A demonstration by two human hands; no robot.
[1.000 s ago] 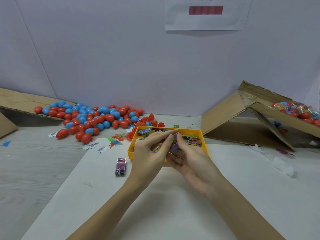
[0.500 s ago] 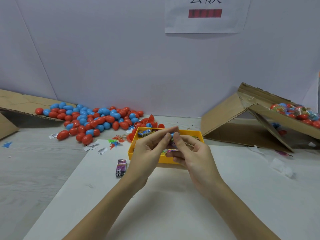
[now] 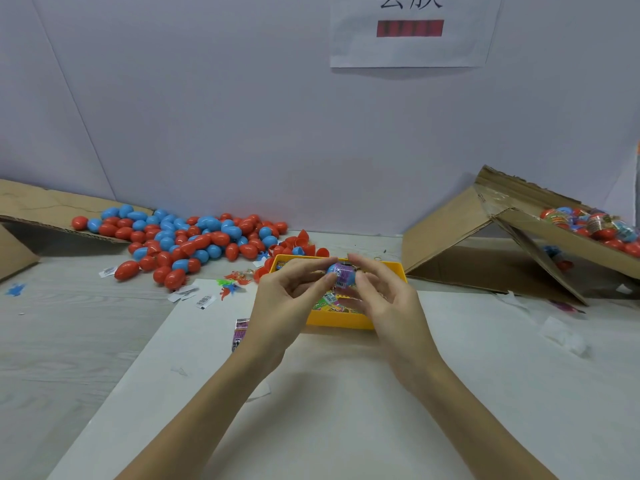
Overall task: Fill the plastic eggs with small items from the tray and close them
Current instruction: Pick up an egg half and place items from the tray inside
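A blue egg [image 3: 341, 274] with a purple printed wrapper on it sits just above the yellow tray [image 3: 337, 320], pinched between the fingertips of the left hand [image 3: 287, 303] and the right hand [image 3: 384, 303]. This looks like the filling-and-closing step. Next, seemingly, the wrapper must be tucked in and the halves pressed together squarely, then set aside on the tabletop [image 3: 329, 393].

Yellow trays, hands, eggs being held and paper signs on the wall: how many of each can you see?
yellow tray: 1
hands: 2, the left hand and the right hand
held egg, pinched by both hands: 1
paper sign on the wall: 1
Total: 5
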